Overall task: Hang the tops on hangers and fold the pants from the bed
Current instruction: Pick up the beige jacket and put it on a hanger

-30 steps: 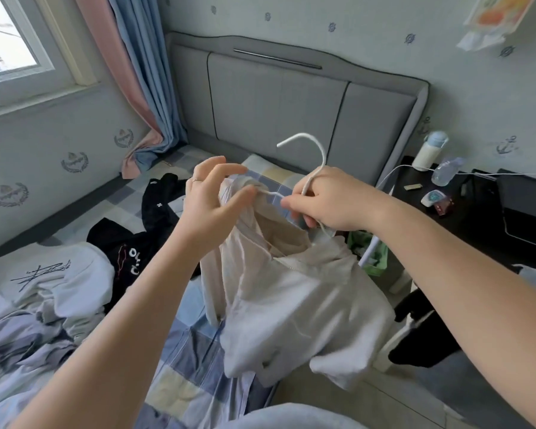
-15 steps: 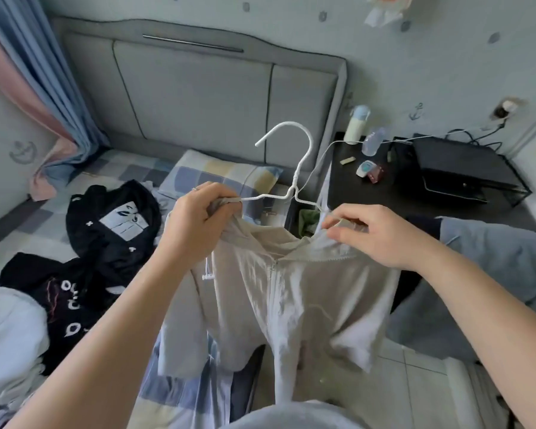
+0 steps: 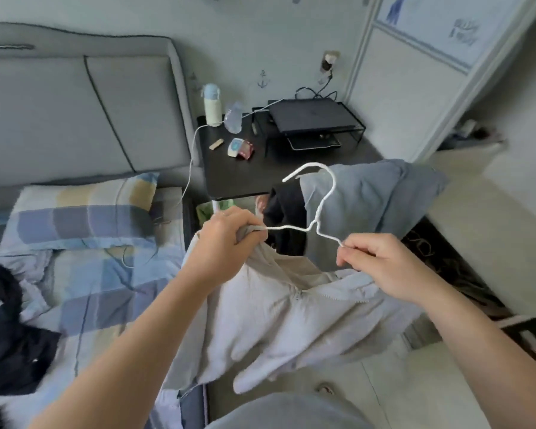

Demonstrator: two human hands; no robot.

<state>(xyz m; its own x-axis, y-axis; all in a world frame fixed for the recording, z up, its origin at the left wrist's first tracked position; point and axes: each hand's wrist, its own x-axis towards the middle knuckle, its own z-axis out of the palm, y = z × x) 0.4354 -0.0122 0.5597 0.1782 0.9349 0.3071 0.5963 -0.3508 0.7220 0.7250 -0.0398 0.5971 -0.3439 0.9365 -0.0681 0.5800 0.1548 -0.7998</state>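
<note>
Gripping in the curled left hand (image 3: pixel 226 243) one shoulder of the pale grey zip-front top (image 3: pixel 291 320), bunched against the thin white wire hanger (image 3: pixel 314 225). Pinching the hanger's other tip with the right hand (image 3: pixel 381 267). Letting the other shoulder sag clear of the wire below that pinch, lower than before. Swung off the checked blue bedding (image 3: pixel 106 289). Probably needs reseating.

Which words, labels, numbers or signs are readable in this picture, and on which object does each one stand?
No text can be read for certain.
Blue lettering on the wardrobe door: too blurred to read.
Anchor sign on the wallpaper: a picture only, no words.
White marks on the black garment on the bed: blurred and cut off by the frame edge.
Small device on the black table: blue face, too small to read.
</note>
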